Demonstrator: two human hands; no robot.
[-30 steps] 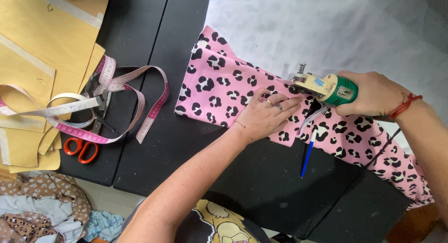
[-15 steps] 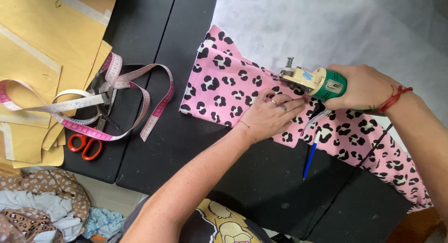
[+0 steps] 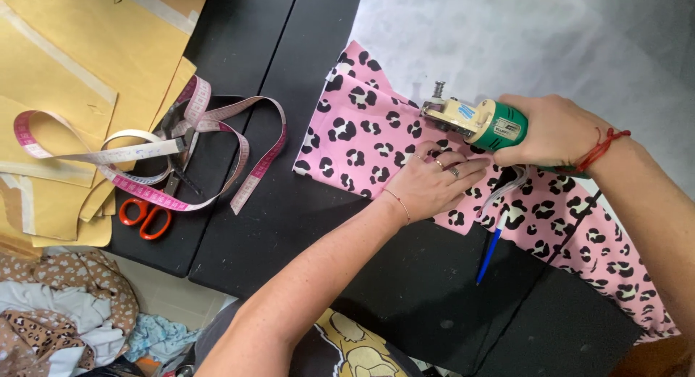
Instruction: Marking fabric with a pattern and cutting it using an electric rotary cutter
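1. The right hand (image 3: 554, 131) is wrapped tight around a green and cream electric fabric cutter (image 3: 474, 120) – its grip is closed on the tool.
2. The left hand (image 3: 431, 185) lies flat, fingers spread, pressing the pink leopard-print fabric (image 3: 362, 134) onto the black table (image 3: 289, 225).
3. A blue pen (image 3: 491, 252) lies just beside the fabric's edge – orange-handled scissors (image 3: 148, 216) and a pink measuring tape (image 3: 239, 181) sit well apart, to the left.

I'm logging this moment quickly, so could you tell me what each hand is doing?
Left hand: open, pressed flat on the pink fabric.
Right hand: closed around the electric cutter.
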